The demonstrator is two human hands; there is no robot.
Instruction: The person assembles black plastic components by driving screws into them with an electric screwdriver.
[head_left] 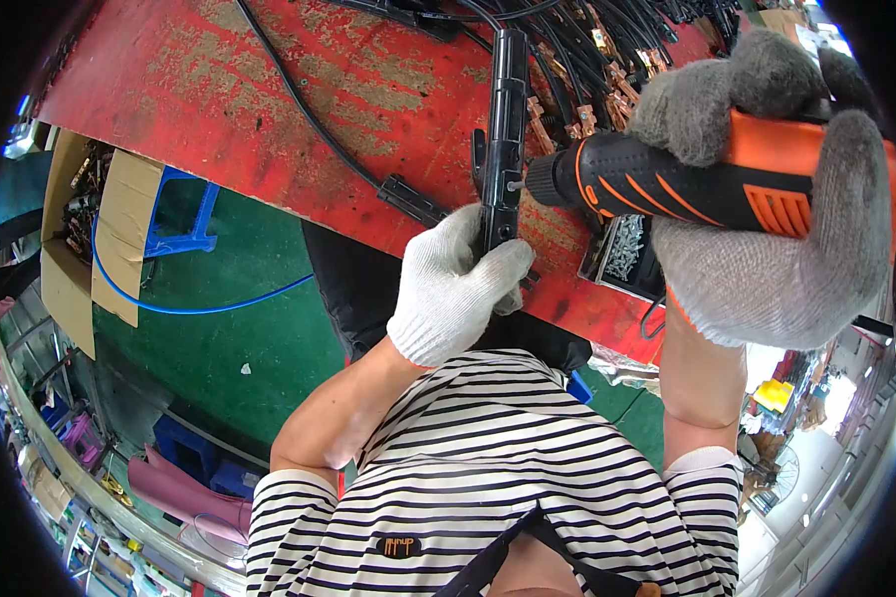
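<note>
My left hand (461, 279), in a white knit glove, is closed around the lower end of a long black plastic housing (508, 109) with a cable leaving its top. In my right hand (767, 269), gloved in grey, is an orange and black cordless screwdriver (667, 179), held level and pointing left. Its bit meets the side of the housing, just above my left fingers; whether a screw sits at the tip is too small to tell. Beside the housing lies a black connector on a cable (408, 197), partly behind my left hand.
The worn red table (199, 109) carries a heap of black cables with copper terminals (587, 119) at the far right. A small box of silver screws (624, 247) stands below the screwdriver. Left of the table are a cardboard box (119, 219) and a blue stool (184, 219).
</note>
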